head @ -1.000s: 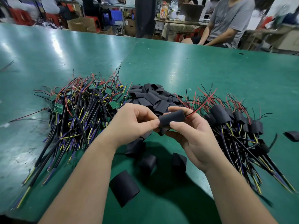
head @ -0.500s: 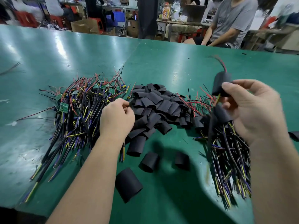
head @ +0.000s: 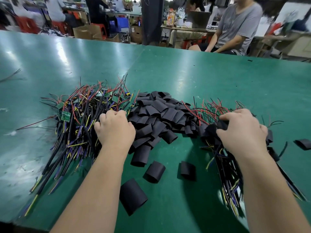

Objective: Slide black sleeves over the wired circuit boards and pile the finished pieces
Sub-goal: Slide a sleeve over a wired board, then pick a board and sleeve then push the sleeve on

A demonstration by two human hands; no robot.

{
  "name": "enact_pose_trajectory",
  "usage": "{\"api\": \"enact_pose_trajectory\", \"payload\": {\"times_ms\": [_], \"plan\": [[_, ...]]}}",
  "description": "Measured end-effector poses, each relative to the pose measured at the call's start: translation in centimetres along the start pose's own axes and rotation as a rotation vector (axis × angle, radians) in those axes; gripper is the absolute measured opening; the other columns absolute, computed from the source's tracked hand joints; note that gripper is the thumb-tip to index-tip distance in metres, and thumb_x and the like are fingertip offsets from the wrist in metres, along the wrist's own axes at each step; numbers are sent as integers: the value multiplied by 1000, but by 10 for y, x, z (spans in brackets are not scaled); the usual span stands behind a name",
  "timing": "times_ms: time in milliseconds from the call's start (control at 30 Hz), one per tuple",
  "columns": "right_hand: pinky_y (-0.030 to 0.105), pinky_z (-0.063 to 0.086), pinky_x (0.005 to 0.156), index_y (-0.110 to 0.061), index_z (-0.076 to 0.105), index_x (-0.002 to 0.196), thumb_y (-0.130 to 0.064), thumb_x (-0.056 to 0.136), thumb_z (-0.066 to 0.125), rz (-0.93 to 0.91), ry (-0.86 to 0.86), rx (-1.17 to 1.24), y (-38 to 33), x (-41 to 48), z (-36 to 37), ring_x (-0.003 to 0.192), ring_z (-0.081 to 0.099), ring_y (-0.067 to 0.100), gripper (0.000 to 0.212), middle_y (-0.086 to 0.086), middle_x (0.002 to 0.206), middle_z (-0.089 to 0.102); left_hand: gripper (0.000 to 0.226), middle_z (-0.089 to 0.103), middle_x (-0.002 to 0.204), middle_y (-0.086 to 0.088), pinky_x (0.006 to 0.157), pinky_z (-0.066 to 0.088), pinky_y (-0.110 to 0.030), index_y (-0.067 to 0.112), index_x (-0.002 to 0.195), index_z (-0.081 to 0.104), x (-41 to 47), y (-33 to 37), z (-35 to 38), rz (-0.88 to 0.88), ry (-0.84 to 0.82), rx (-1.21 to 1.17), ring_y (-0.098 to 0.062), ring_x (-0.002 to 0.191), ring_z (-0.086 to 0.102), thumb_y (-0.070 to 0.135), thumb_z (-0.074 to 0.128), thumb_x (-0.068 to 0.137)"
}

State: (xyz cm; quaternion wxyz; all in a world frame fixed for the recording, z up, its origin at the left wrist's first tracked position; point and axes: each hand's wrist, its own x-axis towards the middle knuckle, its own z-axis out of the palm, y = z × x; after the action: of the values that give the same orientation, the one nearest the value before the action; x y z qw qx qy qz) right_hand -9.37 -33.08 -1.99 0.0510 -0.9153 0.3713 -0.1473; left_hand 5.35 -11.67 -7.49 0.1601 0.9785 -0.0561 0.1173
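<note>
A tangle of bare wired circuit boards (head: pixel 79 118) with green boards and coloured wires lies at the left of the green table (head: pixel 202 76). A heap of empty black sleeves (head: pixel 156 113) sits in the middle. At the right lies the pile of sleeved pieces (head: pixel 227 167). My left hand (head: pixel 114 128) is at the right edge of the bare-board tangle, fingers curled down into its wires. My right hand (head: pixel 240 130) is low over the sleeved pile and grips a blurred black sleeved piece (head: pixel 217 127).
Three loose sleeves (head: pixel 133 195) (head: pixel 154 171) (head: pixel 187 169) lie near the table's front edge, and another sleeve (head: pixel 303 143) at the far right. A seated person (head: pixel 235 26) is behind the table's far edge, among boxes and stools.
My right hand carried the sleeved piece from the centre up to the right and has now come down onto the sleeved pile. My left hand moved to the bare-board tangle and stays there.
</note>
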Motion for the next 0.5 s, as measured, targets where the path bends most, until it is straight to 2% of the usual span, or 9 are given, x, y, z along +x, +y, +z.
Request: {"api": "enact_pose_trajectory", "payload": {"times_ms": [67, 133, 167, 233, 300, 400, 500], "plan": [[46, 18, 111, -30, 62, 121, -16, 82, 63, 19, -17, -45, 3, 0, 0, 132, 37, 26, 42, 6, 138, 42, 32, 59, 116, -6, 94, 34, -41, 26, 121, 60, 3, -1, -1, -6, 13, 2, -29, 113, 48, 27, 55, 89], [53, 10, 113, -31, 60, 122, -18, 82, 65, -26, 32, -108, 1, -2, 2, 143, 18, 27, 43, 9, 148, 31, 32, 62, 110, -7, 92, 35, -40, 27, 120, 61, 6, -3, -2, -6, 33, -19, -30, 107, 54, 22, 54, 89], [56, 9, 112, -33, 57, 124, -26, 83, 67, -70, 36, -120, -2, -4, 4, 146, 11, 27, 43, 9, 152, 25, 32, 64, 108, -7, 91, 36, -40, 27, 119, 61, 8, -5, -2, -10, 38, -37, -31, 103, 56, 19, 53, 90], [59, 11, 111, -40, 48, 130, -46, 82, 69, -139, -61, -130, -6, -8, 12, 147, 1, 29, 53, 8, 157, 12, 32, 65, 107, -8, 90, 37, -40, 25, 121, 61, 11, -6, -2, -18, 33, -87, -32, 97, 60, 16, 51, 92], [61, 14, 110, -42, 42, 131, -50, 81, 69, -132, -176, -143, -6, -10, 22, 146, -5, 32, 57, 5, 159, 2, 30, 64, 109, -9, 89, 40, -41, 22, 122, 60, 12, -7, -1, -14, 36, -104, -32, 97, 61, 30, 56, 93], [59, 21, 110, -39, 45, 127, -28, 86, 69, -96, -159, -54, 1, -8, 27, 146, -3, 30, 49, 3, 158, 5, 48, 60, 113, -11, 88, 42, -42, 18, 122, 56, 9, -6, 1, -11, 9, -57, -32, 103, 58, 49, 64, 85], [56, 20, 110, -39, 49, 123, -8, 86, 62, -62, -84, -29, 5, -6, 26, 146, 4, 27, 51, 4, 157, 14, 39, 63, 111, -8, 89, 40, -41, 19, 119, 56, 10, -6, 3, -21, 30, -7, -31, 101, 60, 44, 61, 89]]}}
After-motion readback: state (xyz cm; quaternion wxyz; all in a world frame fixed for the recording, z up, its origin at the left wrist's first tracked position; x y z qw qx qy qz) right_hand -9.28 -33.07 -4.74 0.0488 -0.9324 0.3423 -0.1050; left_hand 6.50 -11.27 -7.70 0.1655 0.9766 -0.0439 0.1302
